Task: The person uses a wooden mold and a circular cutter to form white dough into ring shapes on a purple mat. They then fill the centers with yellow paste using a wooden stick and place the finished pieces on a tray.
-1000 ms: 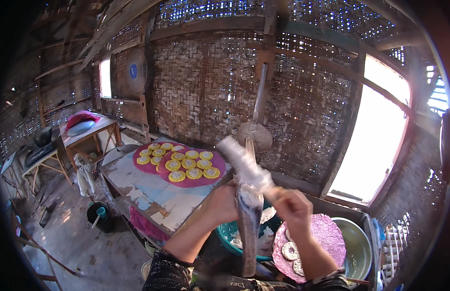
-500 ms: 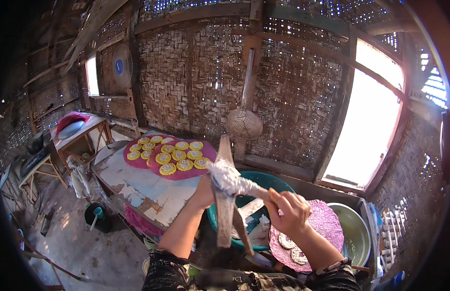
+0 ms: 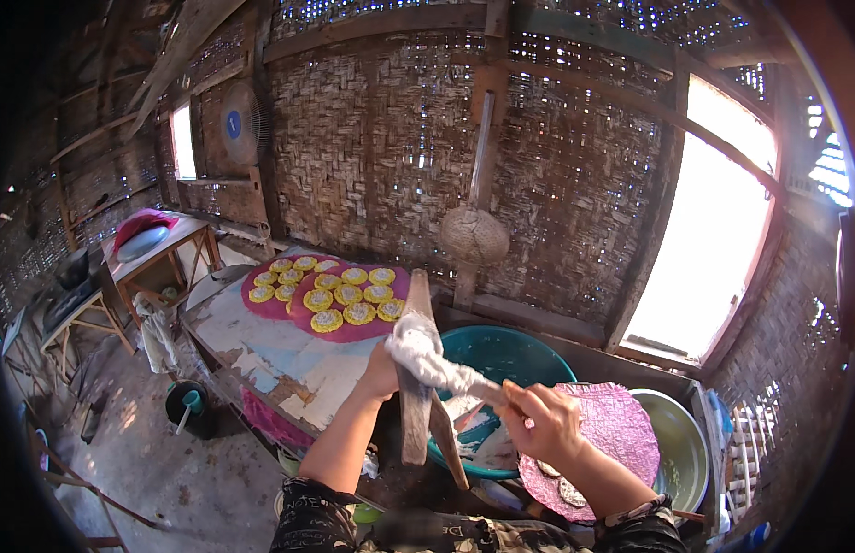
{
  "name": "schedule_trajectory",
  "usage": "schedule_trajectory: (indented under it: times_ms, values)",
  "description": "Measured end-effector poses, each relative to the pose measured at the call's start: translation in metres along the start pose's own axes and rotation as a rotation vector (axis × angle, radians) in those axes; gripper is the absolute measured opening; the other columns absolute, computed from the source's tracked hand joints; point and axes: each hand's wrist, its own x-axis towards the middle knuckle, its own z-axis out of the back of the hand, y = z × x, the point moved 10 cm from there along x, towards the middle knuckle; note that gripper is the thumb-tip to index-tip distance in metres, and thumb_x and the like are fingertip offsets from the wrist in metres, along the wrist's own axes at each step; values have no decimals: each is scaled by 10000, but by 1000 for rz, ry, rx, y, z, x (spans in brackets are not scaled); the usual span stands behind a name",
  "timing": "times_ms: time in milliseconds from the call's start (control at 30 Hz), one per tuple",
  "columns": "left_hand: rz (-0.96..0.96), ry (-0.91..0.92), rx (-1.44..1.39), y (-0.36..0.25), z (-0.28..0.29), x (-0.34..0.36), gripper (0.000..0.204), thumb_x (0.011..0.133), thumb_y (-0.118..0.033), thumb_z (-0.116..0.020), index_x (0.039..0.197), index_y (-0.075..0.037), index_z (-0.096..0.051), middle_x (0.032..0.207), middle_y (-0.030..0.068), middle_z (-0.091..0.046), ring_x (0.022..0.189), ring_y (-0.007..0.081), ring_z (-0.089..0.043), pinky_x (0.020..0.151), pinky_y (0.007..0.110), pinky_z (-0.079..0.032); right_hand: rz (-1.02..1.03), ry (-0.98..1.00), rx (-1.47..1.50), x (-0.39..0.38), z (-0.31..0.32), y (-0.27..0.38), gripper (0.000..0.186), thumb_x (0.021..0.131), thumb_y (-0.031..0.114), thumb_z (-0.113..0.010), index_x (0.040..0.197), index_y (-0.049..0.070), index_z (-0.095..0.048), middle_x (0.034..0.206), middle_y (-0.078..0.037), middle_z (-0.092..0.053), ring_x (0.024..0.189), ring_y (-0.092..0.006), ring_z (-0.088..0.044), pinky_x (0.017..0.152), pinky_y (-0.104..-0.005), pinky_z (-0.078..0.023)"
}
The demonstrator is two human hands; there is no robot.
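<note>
My left hand (image 3: 380,373) steadies the wooden paddle (image 3: 416,378), right hand (image 3: 543,424) closed on the dough-coated stick (image 3: 446,369); dough may drop outside the teal basin (image 3: 501,355)

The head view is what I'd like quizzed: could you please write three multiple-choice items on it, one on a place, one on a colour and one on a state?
1. Where do the yellow discs lie?
A. on round pink trays on the table
B. in the teal basin
C. on the floor

2. What colour is the woven mat beneath the right hand?
A. green
B. pinkish purple
C. black

3. How does the left hand stand?
A. open and flat on the table
B. hanging clear of everything
C. against the upright wooden piece

Answers:
1 A, the discs sit in rows on the pink trays at the table's far end.
2 B, the mat shows pinkish purple beside the metal bowl.
3 C, the hand is at the wood, below the white dough-like lump.
</note>
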Motion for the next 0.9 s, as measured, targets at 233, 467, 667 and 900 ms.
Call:
schedule_trajectory:
  times_ms: [233, 467, 667, 900]
  values:
    - [-334, 142, -316, -79, 66, -34, 351, 601, -158, -818, 781, -122, -520, 895, 25, -499, 830, 259, -597, 924, 499, -439, -955, 221, 821, -107, -58, -90, 224, 875, 145, -616, 1045, 3, -582, 716, -10, -584, 625, -50, -496, 544, -215, -394]
    - [-560, 369, -746, -106, 74, -52, 328, 701, -234, -774, 682, -158, -455, 916, 1, -421, 860, 200, -564, 1075, 553, -260, -1342, 632, 885, -218, -139, -99, 368, 868, 208, -627, 1189, 52, -536, 844, -62, -568, 658, -148, -559, 569, -278, -480]
    - [-559, 409, -900, -96, 22, -40, 340, 669, -213, -795, 662, -136, -464, 914, 16, -437, 870, 230, -571, 1096, 585, -209, -1242, 715, 1255, -170, -116, -28, 672, 932, 467, -456, 1419, 49, -257, 1253, -179, -507, 1057, -305, -574, 826, -398, -518]
    - [-337, 383, -673, -42, -96, -23, 469, 696, -280, -770, 1083, -97, -581, 1219, 91, -435, 1140, 323, -478, 1101, 539, -178, -640, 445, 2885, -74, -43, 82, 1058, 727, 806, -381, 1370, -20, -229, 1159, -306, -480, 555, -171, -536, 405, -248, -442]
